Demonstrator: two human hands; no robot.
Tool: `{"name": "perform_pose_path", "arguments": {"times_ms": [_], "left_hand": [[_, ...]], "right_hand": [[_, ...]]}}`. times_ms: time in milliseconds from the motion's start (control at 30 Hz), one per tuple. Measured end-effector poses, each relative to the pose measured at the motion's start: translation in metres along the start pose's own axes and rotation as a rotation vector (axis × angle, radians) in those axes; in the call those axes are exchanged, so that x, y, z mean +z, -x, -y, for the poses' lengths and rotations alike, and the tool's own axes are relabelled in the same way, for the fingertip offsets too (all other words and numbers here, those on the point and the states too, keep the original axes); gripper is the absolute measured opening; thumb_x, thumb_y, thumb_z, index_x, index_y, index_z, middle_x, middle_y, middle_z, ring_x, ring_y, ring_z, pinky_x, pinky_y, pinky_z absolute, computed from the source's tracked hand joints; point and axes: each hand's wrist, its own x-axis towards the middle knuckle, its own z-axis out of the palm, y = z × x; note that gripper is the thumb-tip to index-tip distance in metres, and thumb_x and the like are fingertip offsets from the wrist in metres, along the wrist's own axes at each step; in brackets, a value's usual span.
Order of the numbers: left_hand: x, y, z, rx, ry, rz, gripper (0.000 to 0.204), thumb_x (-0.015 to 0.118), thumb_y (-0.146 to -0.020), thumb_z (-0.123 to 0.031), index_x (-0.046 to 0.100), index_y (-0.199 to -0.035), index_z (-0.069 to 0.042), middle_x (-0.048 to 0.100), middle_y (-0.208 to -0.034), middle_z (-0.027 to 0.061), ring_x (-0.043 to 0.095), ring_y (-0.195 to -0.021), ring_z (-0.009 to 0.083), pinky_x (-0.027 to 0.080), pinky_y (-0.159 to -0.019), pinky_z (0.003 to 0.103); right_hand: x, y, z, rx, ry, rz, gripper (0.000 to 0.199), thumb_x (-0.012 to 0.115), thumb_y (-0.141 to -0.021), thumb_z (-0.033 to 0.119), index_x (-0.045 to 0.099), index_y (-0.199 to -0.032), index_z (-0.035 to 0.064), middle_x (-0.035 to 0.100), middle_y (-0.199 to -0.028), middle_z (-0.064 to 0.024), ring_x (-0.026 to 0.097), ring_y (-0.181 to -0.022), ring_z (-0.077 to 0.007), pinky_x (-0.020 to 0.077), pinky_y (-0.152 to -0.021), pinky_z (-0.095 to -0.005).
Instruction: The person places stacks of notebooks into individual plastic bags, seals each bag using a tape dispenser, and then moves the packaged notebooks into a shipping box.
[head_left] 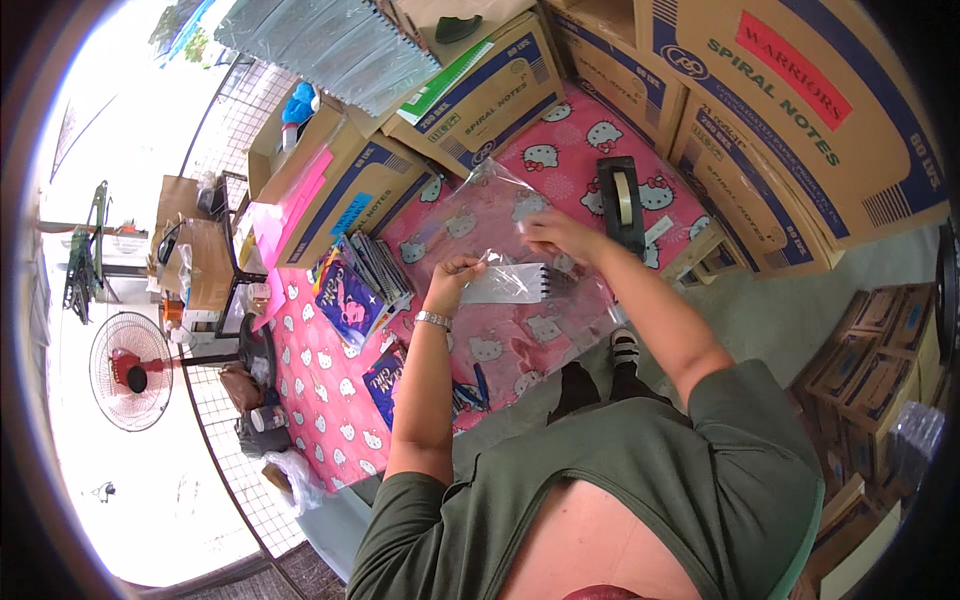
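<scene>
My left hand (457,277), with a metal watch on the wrist, pinches a clear plastic bag (480,205) at the left end of a small spiral notebook (505,284). The notebook shows a white face, and its black coil lies on the right. Just above and to the right, my right hand (560,236) has its fingers curled together on the clear plastic; the exact grip is partly hidden. Left of my hands stands a bunch of spiral notebooks (350,300) with dark blue and purple covers. Another blue-covered notebook (382,385) lies beside my left forearm.
A black tape dispenser (622,205) sits on the pink patterned table cover (320,385), right of my hands. Cardboard boxes (490,100) line the far side, with more boxes (760,190) at the right. Pens (472,388) lie near the front edge. A fan (131,370) stands left.
</scene>
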Motion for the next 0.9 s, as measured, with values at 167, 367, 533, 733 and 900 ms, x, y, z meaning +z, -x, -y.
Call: {"name": "perform_pose_path", "arguments": {"times_ms": [167, 367, 533, 733, 900], "left_hand": [[0.008, -0.006, -0.012, -0.014, 0.088, 0.014, 0.043, 0.069, -0.082, -0.006, 0.058, -0.124, -0.002, 0.064, -0.09, 0.0004, 0.058, -0.079, 0.0106, 0.042, -0.075, 0.024], [-0.002, -0.018, 0.017, 0.068, 0.275, -0.026, 0.053, 0.061, -0.091, -0.026, 0.047, -0.134, 0.0, 0.061, -0.116, 0.0105, 0.055, -0.109, 0.0185, 0.04, -0.094, 0.031], [0.016, 0.028, 0.122, 0.045, 0.776, -0.039, 0.088, 0.028, -0.089, -0.073, 0.03, -0.146, -0.006, 0.037, -0.147, 0.0107, 0.035, -0.135, 0.0257, 0.02, -0.115, 0.04], [-0.024, 0.037, -0.058, 0.283, 0.515, 0.08, 0.103, 0.03, -0.082, -0.082, 0.024, -0.149, -0.004, 0.034, -0.148, 0.0082, 0.033, -0.136, 0.0237, 0.02, -0.114, 0.04], [-0.098, 0.05, -0.321, 1.195, -0.323, -0.254, 0.097, 0.074, -0.079, -0.034, 0.018, -0.149, 0.003, 0.027, -0.152, 0.0199, 0.026, -0.141, 0.0291, 0.023, -0.114, 0.041]], "right_hand": [[0.005, -0.098, 0.033, 0.226, 1.228, 0.555, 0.051, 0.072, -0.076, 0.057, 0.068, -0.093, 0.0087, 0.062, -0.077, -0.0055, 0.058, -0.074, -0.0189, 0.0453, -0.062, -0.0353], [-0.054, -0.063, -0.067, 0.429, 1.006, 0.222, 0.04, 0.067, -0.078, 0.025, 0.061, -0.113, 0.0058, 0.066, -0.1, -0.0156, 0.063, -0.088, -0.0272, 0.0504, -0.074, -0.042], [-0.004, 0.058, -0.109, -0.135, 0.927, -0.124, 0.103, 0.089, -0.053, 0.024, 0.039, -0.141, 0.0052, 0.051, -0.133, -0.0214, 0.049, -0.125, -0.0347, 0.0382, -0.106, -0.0399], [0.051, 0.021, 0.085, -0.155, 0.77, -0.314, 0.083, 0.086, -0.067, 0.035, 0.047, -0.131, 0.0006, 0.062, -0.116, -0.0192, 0.059, -0.112, -0.0291, 0.0454, -0.097, -0.0363], [0.113, -0.068, 0.353, -1.198, 0.605, -0.637, 0.063, 0.077, -0.079, 0.023, 0.045, -0.129, 0.003, 0.056, -0.116, -0.012, 0.056, -0.102, -0.0192, 0.0476, -0.084, -0.0321]]}}
